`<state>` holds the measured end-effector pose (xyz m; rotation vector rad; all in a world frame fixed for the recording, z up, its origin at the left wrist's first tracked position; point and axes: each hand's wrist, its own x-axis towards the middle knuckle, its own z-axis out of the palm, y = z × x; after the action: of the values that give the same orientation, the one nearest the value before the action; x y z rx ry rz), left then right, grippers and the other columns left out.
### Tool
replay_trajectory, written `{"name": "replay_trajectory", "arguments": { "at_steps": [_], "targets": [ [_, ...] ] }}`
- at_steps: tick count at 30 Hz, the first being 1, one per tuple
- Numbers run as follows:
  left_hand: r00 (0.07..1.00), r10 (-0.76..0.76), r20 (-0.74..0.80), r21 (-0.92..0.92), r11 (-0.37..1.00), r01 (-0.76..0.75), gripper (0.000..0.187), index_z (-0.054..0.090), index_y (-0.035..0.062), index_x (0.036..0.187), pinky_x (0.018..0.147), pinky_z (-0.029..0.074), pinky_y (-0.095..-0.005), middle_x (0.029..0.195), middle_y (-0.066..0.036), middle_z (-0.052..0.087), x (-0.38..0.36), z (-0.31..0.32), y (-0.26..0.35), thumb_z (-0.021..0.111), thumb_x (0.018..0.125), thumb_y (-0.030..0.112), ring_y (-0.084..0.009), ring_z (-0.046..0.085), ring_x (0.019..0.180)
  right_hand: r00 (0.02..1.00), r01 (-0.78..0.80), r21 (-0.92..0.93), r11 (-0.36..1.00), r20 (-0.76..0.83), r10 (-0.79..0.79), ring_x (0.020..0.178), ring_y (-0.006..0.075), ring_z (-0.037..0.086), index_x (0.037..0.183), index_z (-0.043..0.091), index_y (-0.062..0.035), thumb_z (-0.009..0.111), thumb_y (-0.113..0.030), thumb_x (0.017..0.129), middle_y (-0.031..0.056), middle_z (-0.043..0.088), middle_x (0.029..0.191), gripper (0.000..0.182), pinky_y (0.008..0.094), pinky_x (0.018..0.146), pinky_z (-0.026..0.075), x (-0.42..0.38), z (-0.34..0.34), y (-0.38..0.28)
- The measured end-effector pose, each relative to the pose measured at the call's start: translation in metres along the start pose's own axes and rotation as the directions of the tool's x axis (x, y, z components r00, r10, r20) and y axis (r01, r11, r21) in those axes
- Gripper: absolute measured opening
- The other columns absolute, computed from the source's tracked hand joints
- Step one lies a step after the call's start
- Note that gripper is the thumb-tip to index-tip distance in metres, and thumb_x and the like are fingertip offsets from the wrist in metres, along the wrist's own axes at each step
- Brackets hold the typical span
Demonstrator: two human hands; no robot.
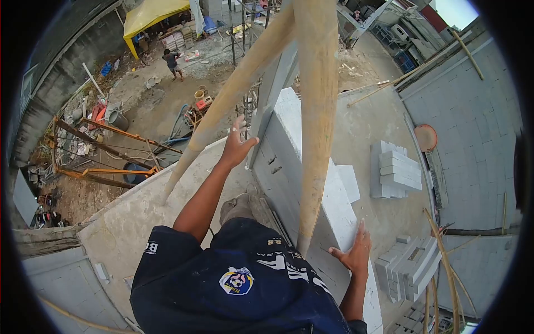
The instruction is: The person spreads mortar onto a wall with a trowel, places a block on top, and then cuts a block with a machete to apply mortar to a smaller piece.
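A wall of pale lightweight blocks [286, 158] runs in front of me, with a white block top [332, 211] along its upper edge. My left hand [239, 146] is raised by the wall's far end, near a grey upright panel [272, 92]. Its fingers are apart, thumb out to the right, and nothing is in it. My right hand [357, 251] lies over the wall's top near my body, fingers stretched out and thumb spread. Between the two hands a thick bamboo pole [318, 111] rises across the view and hides part of the wall.
A second bamboo pole [228, 100] slants left to the slab floor [133, 217]. Stacked blocks [397, 170] and more blocks [409, 264] stand to the right. Beyond the slab's left edge, the ground lies lower, with a person [172, 63], a yellow canopy [153, 16] and an orange frame [119, 133].
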<state>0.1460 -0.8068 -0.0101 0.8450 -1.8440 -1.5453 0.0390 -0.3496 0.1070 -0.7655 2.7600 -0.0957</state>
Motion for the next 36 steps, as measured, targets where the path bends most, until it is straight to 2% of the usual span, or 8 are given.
{"name": "replay_trajectory", "arguments": {
  "at_steps": [4, 6, 7, 10, 11, 29, 31, 36],
  "targets": [
    [0.987, 0.160, 0.011, 0.157, 0.975, -0.159, 0.100, 0.028, 0.0026, 0.153, 0.115, 0.031, -0.0433, 0.150, -0.025, 0.039, 0.068, 0.009, -0.037, 0.079, 0.071, 0.028, -0.0349, 0.035, 0.142, 0.999, 0.016, -0.027, 1.000, 0.040, -0.015, 0.127, 0.0472, 0.043, 0.158, 0.014, -0.0061, 0.094, -0.044, 0.050, 0.0312, 0.044, 0.138, 0.139, 0.0535, 0.111, 0.031, -0.008, 0.001, 0.011],
    [0.963, -0.062, 0.260, 0.166, 0.986, 0.019, 0.104, 0.028, 0.0013, 0.153, 0.116, 0.031, -0.0413, 0.151, -0.025, 0.040, 0.084, 0.008, -0.038, 0.080, 0.068, 0.030, -0.0350, 0.035, 0.143, 0.999, -0.009, 0.047, 0.999, 0.039, 0.007, 0.127, 0.0466, 0.043, 0.157, 0.017, -0.0069, 0.094, -0.038, 0.051, 0.0306, 0.044, 0.138, 0.135, 0.0531, 0.111, 0.031, -0.011, 0.002, 0.015],
    [0.954, -0.066, 0.294, 0.159, 0.987, 0.020, 0.099, 0.032, 0.0005, 0.151, 0.112, 0.036, -0.0389, 0.141, -0.023, 0.051, 0.087, 0.011, -0.038, 0.080, 0.067, 0.026, -0.0336, 0.048, 0.133, 1.000, -0.009, 0.123, 0.992, 0.025, 0.006, 0.126, 0.0461, 0.044, 0.157, 0.020, -0.0078, 0.094, -0.033, 0.051, 0.0300, 0.045, 0.137, 0.131, 0.0527, 0.110, 0.032, -0.012, 0.004, 0.015],
    [0.914, -0.163, 0.372, 0.032, 0.986, 0.163, 0.104, 0.028, -0.0103, 0.149, 0.110, 0.037, -0.0343, 0.144, -0.023, 0.049, 0.081, 0.013, -0.012, 0.081, 0.067, 0.025, -0.0303, 0.049, 0.131, 0.994, 0.061, 0.123, 0.990, -0.093, -0.050, 0.127, 0.0454, 0.043, 0.156, 0.028, -0.0116, 0.092, -0.028, 0.053, 0.0289, 0.045, 0.136, 0.122, 0.0520, 0.110, 0.032, -0.018, 0.013, 0.021],
    [0.958, -0.081, 0.276, -0.010, 0.996, 0.087, 0.085, 0.042, -0.0020, 0.142, 0.098, 0.047, -0.0352, 0.124, -0.017, 0.063, 0.081, 0.022, -0.026, 0.080, 0.067, 0.014, -0.0271, 0.061, 0.109, 0.995, 0.056, 0.121, 0.991, -0.085, -0.046, 0.127, 0.0454, 0.043, 0.156, 0.028, -0.0116, 0.092, -0.028, 0.053, 0.0289, 0.045, 0.136, 0.122, 0.0520, 0.110, 0.032, -0.018, 0.013, 0.023],
    [0.979, -0.078, 0.190, 0.120, 0.991, 0.056, 0.084, 0.046, -0.0032, 0.137, 0.099, 0.047, -0.0369, 0.121, -0.022, 0.065, 0.110, 0.038, -0.066, 0.081, 0.065, 0.021, -0.0334, 0.063, 0.112, 0.969, 0.164, 0.033, 0.986, -0.193, -0.155, 0.106, 0.0384, 0.049, 0.150, 0.039, -0.0107, 0.091, -0.029, 0.051, 0.0203, 0.050, 0.116, 0.114, 0.0483, 0.095, 0.042, -0.016, 0.010, 0.020],
    [0.981, -0.083, 0.174, 0.127, 0.990, 0.061, 0.083, 0.047, -0.0029, 0.137, 0.099, 0.047, -0.0369, 0.121, -0.022, 0.065, 0.110, 0.038, -0.068, 0.080, 0.065, 0.021, -0.0332, 0.063, 0.112, 0.993, 0.078, 0.098, 0.992, -0.099, -0.068, 0.128, 0.0497, 0.040, 0.153, 0.034, -0.0130, 0.090, -0.039, 0.054, 0.0303, 0.047, 0.132, 0.117, 0.0596, 0.115, 0.023, -0.016, 0.012, 0.023],
    [0.984, -0.050, 0.171, 0.155, 0.988, 0.023, 0.076, 0.050, -0.0021, 0.133, 0.098, 0.048, -0.0377, 0.120, -0.020, 0.066, 0.104, 0.034, -0.055, 0.080, 0.066, 0.019, -0.0317, 0.063, 0.110, 0.987, 0.137, 0.089, 0.987, -0.097, -0.128, 0.127, 0.0493, 0.041, 0.153, 0.033, -0.0115, 0.089, -0.040, 0.056, 0.0298, 0.048, 0.130, 0.115, 0.0615, 0.117, 0.018, -0.011, 0.011, 0.026]
  ]
}}
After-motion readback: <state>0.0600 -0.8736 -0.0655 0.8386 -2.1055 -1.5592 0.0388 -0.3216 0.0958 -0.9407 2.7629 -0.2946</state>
